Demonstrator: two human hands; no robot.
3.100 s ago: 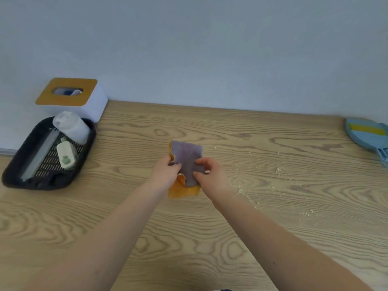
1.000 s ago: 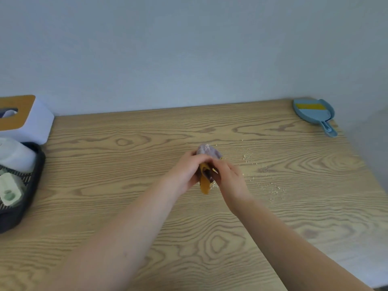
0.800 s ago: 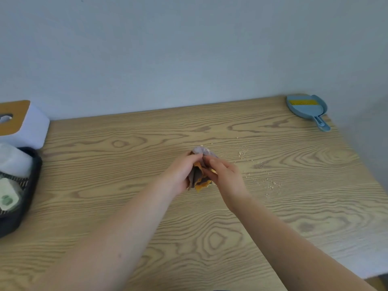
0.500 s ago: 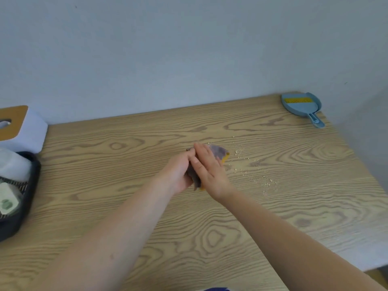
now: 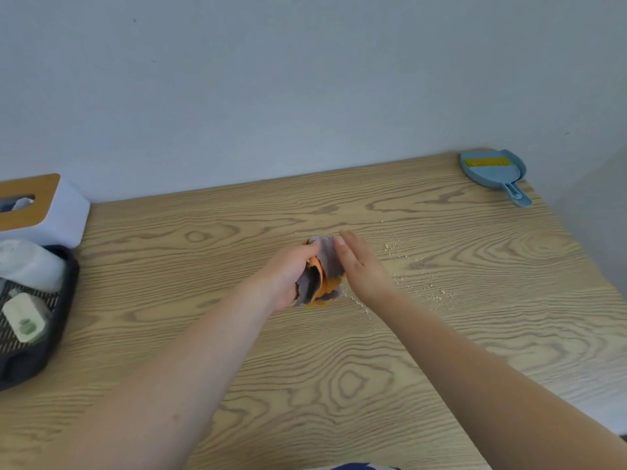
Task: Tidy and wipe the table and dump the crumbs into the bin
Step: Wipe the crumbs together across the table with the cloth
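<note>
A grey and orange cloth (image 5: 322, 276), folded into a bundle, is held over the middle of the wooden table (image 5: 339, 368). My left hand (image 5: 288, 273) grips the cloth from the left. My right hand (image 5: 361, 262) lies flat with straight fingers against the cloth's right side. Pale crumbs (image 5: 420, 286) are scattered on the wood just right of my hands, with a small clump of crumbs (image 5: 391, 246) farther back.
A blue dustpan with a yellow brush (image 5: 493, 171) lies at the table's far right corner. At the left edge stand a white tissue box with a wooden lid (image 5: 40, 212) and a black tray (image 5: 37, 334) holding a white roll and a small white bottle.
The cloth has gone from spread flat between both hands to a folded bundle. My right hand has let go its pinch and now lies flat against it. The view has swung right.
</note>
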